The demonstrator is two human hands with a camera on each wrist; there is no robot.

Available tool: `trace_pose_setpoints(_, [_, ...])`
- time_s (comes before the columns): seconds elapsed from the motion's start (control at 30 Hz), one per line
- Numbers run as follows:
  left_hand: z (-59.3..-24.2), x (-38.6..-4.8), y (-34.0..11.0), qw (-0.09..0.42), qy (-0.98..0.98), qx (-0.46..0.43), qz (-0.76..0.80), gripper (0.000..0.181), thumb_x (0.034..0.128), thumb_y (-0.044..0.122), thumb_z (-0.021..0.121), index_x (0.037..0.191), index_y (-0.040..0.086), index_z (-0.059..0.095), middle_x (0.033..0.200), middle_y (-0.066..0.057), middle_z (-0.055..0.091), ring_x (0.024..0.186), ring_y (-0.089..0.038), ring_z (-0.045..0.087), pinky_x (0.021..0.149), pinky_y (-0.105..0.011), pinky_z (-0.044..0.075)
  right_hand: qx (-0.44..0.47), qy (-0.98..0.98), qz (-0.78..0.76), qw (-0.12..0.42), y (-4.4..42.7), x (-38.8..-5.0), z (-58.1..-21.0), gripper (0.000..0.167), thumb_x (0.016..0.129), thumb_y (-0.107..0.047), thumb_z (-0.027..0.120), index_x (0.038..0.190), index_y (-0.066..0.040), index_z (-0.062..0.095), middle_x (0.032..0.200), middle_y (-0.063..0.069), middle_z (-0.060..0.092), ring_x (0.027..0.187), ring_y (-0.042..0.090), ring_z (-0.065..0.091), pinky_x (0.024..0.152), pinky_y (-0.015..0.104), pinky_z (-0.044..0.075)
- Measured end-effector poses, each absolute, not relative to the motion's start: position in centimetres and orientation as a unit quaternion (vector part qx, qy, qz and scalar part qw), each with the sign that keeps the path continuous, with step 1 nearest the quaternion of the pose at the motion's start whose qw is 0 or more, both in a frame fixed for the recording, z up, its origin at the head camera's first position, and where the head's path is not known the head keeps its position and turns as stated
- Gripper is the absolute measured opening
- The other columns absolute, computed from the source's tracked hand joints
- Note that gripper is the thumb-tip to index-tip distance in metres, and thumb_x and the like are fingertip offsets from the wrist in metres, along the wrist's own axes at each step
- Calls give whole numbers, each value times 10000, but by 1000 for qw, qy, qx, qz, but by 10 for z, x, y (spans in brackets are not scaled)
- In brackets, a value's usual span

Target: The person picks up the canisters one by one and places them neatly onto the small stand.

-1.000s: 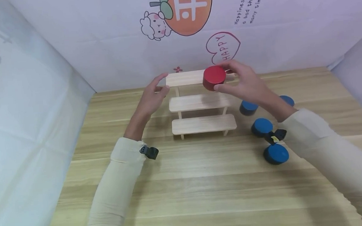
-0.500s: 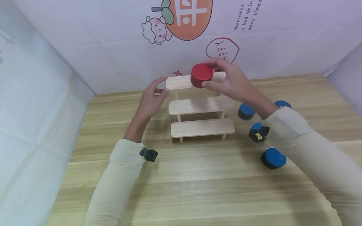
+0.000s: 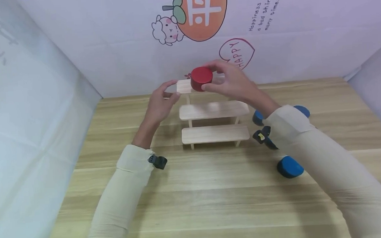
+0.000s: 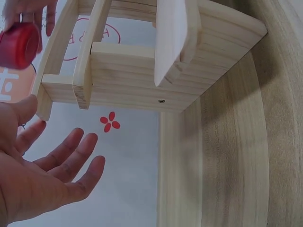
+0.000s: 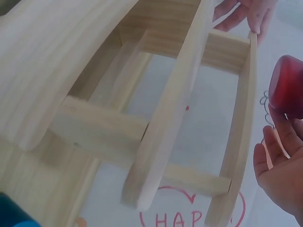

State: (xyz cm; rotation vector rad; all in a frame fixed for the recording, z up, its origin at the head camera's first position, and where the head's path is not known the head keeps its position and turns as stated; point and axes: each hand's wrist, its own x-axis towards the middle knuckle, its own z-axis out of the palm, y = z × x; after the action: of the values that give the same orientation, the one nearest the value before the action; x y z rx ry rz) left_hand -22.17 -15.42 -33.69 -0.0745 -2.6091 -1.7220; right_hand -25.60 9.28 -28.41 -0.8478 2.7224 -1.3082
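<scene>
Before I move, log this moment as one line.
right hand: holds red cylinder above top shelf | left hand: touches top shelf's left end | blue cylinders: on wooden tabletop, right of three-tier stand

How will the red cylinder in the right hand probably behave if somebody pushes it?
The red cylinder would probably roll if laid on its rounded side. Standing on end, it would likely slide before tipping, since it looks squat. It seems stiff: I see no dent where the right hand grips it.
</scene>
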Motion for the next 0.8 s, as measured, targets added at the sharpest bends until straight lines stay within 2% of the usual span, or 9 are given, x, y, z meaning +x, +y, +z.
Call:
trace_pose_setpoints(0.27, [-336, -224, -154, 14, -843, -34, -537, 467, 999, 173, 639, 1454, 191, 533, 1120, -146, 691, 991, -261, 673, 765, -408, 513, -288, 871, -398, -11, 77, -261, -286, 550, 886, -299, 744, 1365, -85, 578, 1274, 19, 622, 1189, 159, 514, 1047, 438, 374])
trace_pose_setpoints(0.8, [-333, -224, -154, 5, -852, -29, -522, 475, 1005, 186, 631, 1466, 214, 518, 1099, -173, 690, 957, -263, 665, 730, -379, 503, -275, 883, -379, 12, 69, -271, -288, 573, 909, -332, 708, 1403, -93, 541, 1280, 22, 593, 1214, 163, 491, 1061, 428, 373])
